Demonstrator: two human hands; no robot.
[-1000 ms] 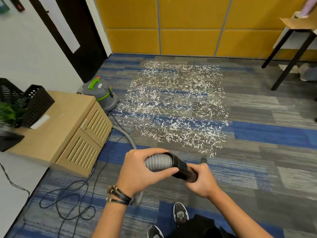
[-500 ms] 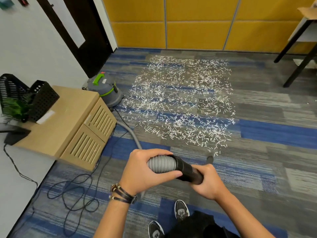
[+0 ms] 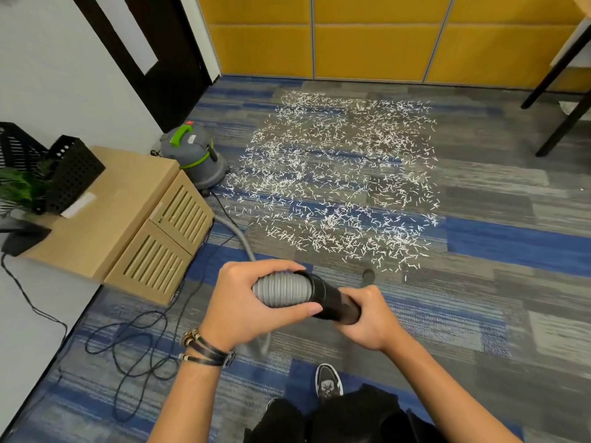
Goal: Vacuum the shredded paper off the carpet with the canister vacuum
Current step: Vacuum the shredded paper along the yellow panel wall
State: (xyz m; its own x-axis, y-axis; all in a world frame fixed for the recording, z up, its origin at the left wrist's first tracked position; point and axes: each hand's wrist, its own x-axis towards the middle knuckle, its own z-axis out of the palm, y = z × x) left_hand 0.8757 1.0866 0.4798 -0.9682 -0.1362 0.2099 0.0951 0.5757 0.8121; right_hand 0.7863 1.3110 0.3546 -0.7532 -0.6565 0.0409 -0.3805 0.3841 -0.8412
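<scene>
White shredded paper (image 3: 342, 183) lies scattered over a wide patch of the grey and blue carpet (image 3: 479, 298) ahead of me. The grey canister vacuum (image 3: 195, 155) with green handle stands at the patch's left edge, by the door. Its grey ribbed hose (image 3: 281, 290) runs to me, joined to a black wand (image 3: 335, 303). My left hand (image 3: 243, 302) grips the ribbed hose end. My right hand (image 3: 371, 318) grips the black wand. The wand's nozzle tip (image 3: 368, 276) sits at the near edge of the paper, mostly hidden behind my right hand.
A low wooden cabinet (image 3: 128, 219) stands at left with black mesh trays (image 3: 64, 167) and a plant on top. A black power cord (image 3: 137, 340) lies coiled on the carpet near it. Black table legs (image 3: 563, 113) stand at far right. My shoe (image 3: 327, 378) shows below.
The view has shifted a little to the left and closer to the floor. Both hands keep the same grip on the hose and wand. The paper patch looks unchanged.
</scene>
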